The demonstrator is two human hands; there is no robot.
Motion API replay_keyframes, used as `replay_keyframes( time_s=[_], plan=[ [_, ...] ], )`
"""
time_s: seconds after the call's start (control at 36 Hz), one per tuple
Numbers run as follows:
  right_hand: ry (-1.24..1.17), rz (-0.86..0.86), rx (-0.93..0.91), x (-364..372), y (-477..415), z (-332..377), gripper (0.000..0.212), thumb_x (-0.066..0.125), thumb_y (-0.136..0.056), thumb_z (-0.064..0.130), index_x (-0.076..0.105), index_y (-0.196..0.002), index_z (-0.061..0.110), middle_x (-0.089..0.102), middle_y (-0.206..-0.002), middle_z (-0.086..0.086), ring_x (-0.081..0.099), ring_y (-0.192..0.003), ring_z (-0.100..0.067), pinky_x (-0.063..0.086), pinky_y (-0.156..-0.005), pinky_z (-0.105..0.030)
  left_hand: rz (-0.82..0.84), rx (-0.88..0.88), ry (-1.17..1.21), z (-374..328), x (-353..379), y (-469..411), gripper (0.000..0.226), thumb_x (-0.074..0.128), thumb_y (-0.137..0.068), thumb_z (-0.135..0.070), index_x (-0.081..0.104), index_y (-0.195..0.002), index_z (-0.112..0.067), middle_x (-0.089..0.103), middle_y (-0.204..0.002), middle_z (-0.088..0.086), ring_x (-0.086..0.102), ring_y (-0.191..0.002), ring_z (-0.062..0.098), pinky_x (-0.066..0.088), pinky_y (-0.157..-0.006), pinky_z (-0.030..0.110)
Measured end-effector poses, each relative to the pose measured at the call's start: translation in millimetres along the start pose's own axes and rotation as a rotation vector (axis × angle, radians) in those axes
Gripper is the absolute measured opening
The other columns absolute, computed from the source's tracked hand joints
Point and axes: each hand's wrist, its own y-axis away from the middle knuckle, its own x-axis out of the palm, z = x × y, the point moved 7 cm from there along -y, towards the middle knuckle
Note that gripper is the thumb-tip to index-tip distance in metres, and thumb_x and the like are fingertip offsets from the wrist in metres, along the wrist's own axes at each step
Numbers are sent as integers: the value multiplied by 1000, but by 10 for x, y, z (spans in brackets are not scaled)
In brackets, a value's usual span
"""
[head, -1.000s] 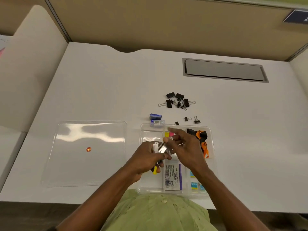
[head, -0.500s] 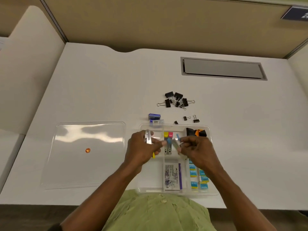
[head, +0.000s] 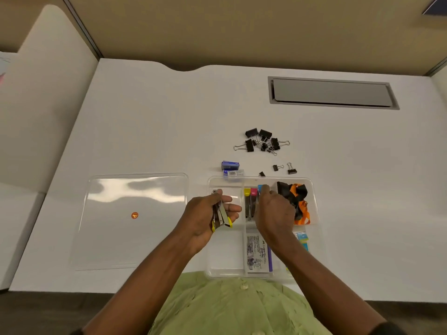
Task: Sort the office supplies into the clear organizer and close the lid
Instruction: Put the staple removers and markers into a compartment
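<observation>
The clear organizer (head: 313, 189) lies at the desk's near edge, open. My left hand (head: 208, 215) holds a small metal stapler with yellow tips (head: 221, 217) over its upper left compartment. My right hand (head: 274, 211) pinches a blue-capped item (head: 260, 188) down into the middle compartment, beside the yellow and pink-capped ones (head: 250, 191). An orange and black lanyard (head: 298, 199) fills the upper right compartment. A white and purple eraser pack (head: 258, 256) lies in the lower middle. The clear lid (head: 135, 221) with an orange sticker rests flat to the left.
Behind the organizer lie a blue staple box (head: 230, 165), a pile of black binder clips (head: 262, 141) and loose small clips (head: 285, 168). A grey cable hatch (head: 331, 93) sits at the back right. Partition walls bound the desk at the back and left.
My hands have moved apart: the left carried the stapler to the left compartment, and the right moved the blue-capped item to the middle compartment.
</observation>
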Motion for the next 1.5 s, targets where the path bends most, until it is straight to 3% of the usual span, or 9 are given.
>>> replay_keyframes(
  time_s=[0.14, 0.28, 0.42, 0.56, 0.67, 1.0, 1.14, 1.25, 1.5],
  plan=[
    [-19, 72, -104, 3, 50, -21, 27, 62, -99, 28, 59, -120, 11, 71, -90, -3, 67, -73, -17, 54, -64, -30, -37, -1, -15, 45, -31, -15, 37, 45, -112, -20, 65, -119, 11, 78, -104, 29, 77, -100, 42, 60, -96, 48],
    [-308, -155, -76, -437, 158, -102, 12, 66, -96, 25, 69, -103, 16, 72, -83, 1, 65, -66, -13, 58, -57, -33, -19, 40, -22, 27, 78, 4, 36, 49, -111, -19, 66, -122, 10, 76, -114, 28, 75, -110, 42, 56, -106, 52],
    [-789, 91, -77, -599, 404, 42, 27, 74, -87, 44, 67, -110, 34, 72, -93, 21, 69, -76, 1, 55, -65, -15, -5, 99, -1, 80, 256, 14, 41, 49, -111, -25, 71, -120, 7, 77, -114, 25, 74, -111, 41, 56, -105, 52],
    [-1284, 345, 257, -389, 564, 16, 24, 82, -84, 19, 70, -104, 15, 77, -89, -6, 77, -68, -22, 65, -67, -40, 60, 59, 120, 207, 428, 56, 43, 43, -112, -29, 69, -124, 4, 75, -118, 27, 75, -110, 41, 59, -98, 53],
    [-1550, 339, 396, -416, 629, -80, 21, 83, -81, 10, 75, -100, 7, 75, -92, -17, 76, -78, -37, 64, -73, -43, 64, 134, 44, 185, 419, 89, 34, 53, -109, -26, 74, -121, -1, 77, -117, 21, 75, -112, 35, 54, -107, 54],
    [-1326, -139, 447, -685, 382, -634, 16, 80, -87, 22, 77, -102, 23, 77, -81, -1, 75, -74, -20, 61, -61, -28, 184, 75, -526, 205, 376, 110, 23, 78, -94, -31, 81, -105, -11, 83, -99, 4, 79, -96, 25, 62, -89, 39],
    [-639, -304, 212, -751, 72, -766, 25, 76, -88, 30, 76, -113, 25, 75, -85, 7, 66, -73, -7, 60, -77, -33, -233, 525, -1013, -46, 190, 116, 18, 80, -89, -46, 76, -87, -29, 75, -84, -16, 70, -77, 3, 58, -73, 27],
    [-511, -234, 158, -662, -78, -647, 26, 78, -86, 27, 75, -110, 18, 77, -90, -1, 64, -76, -11, 56, -80, -31, -649, 866, -1332, -261, 24, 267, 18, 75, -93, -41, 71, -88, -24, 70, -86, -8, 67, -80, 16, 52, -61, 31],
    [-211, -129, 45, -281, -267, -361, 13, 74, -86, 19, 68, -91, 10, 70, -77, -8, 57, -65, -20, 39, -60, -27, -669, 560, -1234, -211, -443, -6, 22, 69, -97, -46, 71, -102, -25, 75, -97, -8, 73, -90, 22, 54, -75, 34]
  ],
)
